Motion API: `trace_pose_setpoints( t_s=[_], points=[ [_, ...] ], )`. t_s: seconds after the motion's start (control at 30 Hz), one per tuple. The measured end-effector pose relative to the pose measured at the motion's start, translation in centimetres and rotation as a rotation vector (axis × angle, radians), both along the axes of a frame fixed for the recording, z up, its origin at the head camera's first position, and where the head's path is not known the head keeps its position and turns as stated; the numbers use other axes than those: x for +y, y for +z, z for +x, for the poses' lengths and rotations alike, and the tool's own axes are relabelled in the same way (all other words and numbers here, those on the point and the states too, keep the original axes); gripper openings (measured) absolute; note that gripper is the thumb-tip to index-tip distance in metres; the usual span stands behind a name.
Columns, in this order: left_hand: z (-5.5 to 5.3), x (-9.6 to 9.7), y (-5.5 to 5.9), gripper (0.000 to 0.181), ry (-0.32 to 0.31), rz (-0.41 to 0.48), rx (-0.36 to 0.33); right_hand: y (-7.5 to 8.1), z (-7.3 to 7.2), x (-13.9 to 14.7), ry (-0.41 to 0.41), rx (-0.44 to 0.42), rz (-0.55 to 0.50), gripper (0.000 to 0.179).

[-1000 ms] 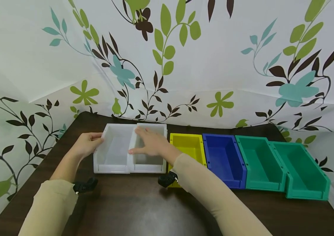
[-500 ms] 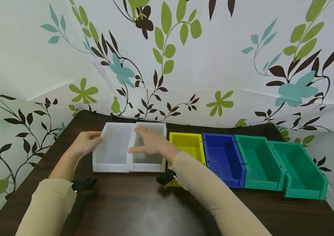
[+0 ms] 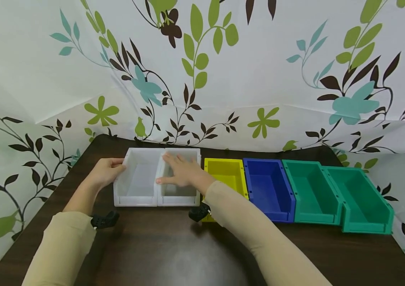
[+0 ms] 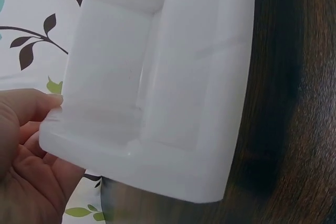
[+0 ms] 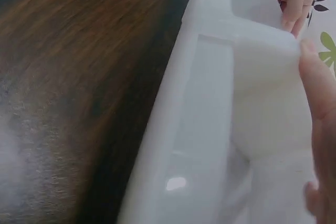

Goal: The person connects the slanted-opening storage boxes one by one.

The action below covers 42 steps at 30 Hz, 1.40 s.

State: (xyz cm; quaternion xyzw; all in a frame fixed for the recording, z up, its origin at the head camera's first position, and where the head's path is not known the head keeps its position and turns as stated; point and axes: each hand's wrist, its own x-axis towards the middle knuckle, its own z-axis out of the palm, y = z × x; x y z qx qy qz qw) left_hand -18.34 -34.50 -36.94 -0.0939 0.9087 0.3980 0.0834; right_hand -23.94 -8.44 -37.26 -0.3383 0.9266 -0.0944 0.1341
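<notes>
Two white plastic bins stand side by side at the back left of the table in the head view. My left hand (image 3: 106, 173) grips the outer side wall of the left white bin (image 3: 135, 201). In the left wrist view its thumb (image 4: 39, 103) lies at the rim, with the other fingers curled outside. My right hand (image 3: 184, 172) spreads over the right white bin (image 3: 178, 201), fingers extended. The thumb and fingertips come to the rim beside the seam between the bins. In the right wrist view one finger (image 5: 316, 85) reaches that bin's wall.
A yellow bin (image 3: 223, 163) stands right of the white pair, partly behind my right forearm. Farther right come a blue bin (image 3: 267, 186) and two green bins (image 3: 307, 190), the last set slightly forward. A leaf-patterned cloth (image 3: 223, 91) hangs behind the dark table (image 3: 152, 246).
The two white bins have shifted slightly against each other, and their front edges now line up more evenly. Both hands keep nearly the same places. The head view has turned a little.
</notes>
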Motion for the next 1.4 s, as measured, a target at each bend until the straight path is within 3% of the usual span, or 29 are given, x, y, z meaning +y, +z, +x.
trace_pose_setpoints(
  t_s=[0.13, 0.27, 0.6, 0.83, 0.97, 1.03, 1.27, 1.4],
  points=[
    [0.0, 0.2, -0.5, 0.053, 0.014, -0.016, -0.016, -1.0, 0.1, 0.1, 0.026, 0.101, 0.046, 0.095],
    [0.2, 0.5, -0.5, 0.054, 0.023, -0.056, 0.027, -1.2, 0.2, 0.1, 0.049, 0.148, 0.027, 0.091],
    [0.3, 2.5, 0.5, 0.052, 0.02, -0.251, 0.227, 0.7, 0.7, 1.4, 0.102, 0.113, -0.128, 0.081],
    [0.4, 5.2, 1.0, 0.047, 0.013, -0.251, 0.392, 1.0, 1.1, 3.0, 0.14, 0.133, -0.206, 0.075],
    [0.4, 7.0, 0.8, 0.045, 0.01, -0.233, 0.456, 0.8, 1.4, 4.4, 0.136, 0.118, -0.248, 0.071],
    [0.3, 7.8, 0.6, 0.045, 0.018, -0.218, 0.453, 0.8, 1.6, 5.1, 0.13, 0.099, -0.265, 0.068],
    [-0.3, 10.2, 0.2, 0.055, 0.013, -0.115, 0.313, 0.9, 2.0, 7.6, 0.092, 0.055, -0.3, 0.064],
    [-0.5, 10.9, 0.0, 0.058, 0.017, -0.077, 0.278, 1.2, 2.0, 8.8, 0.065, 0.016, -0.324, 0.063]
  ],
)
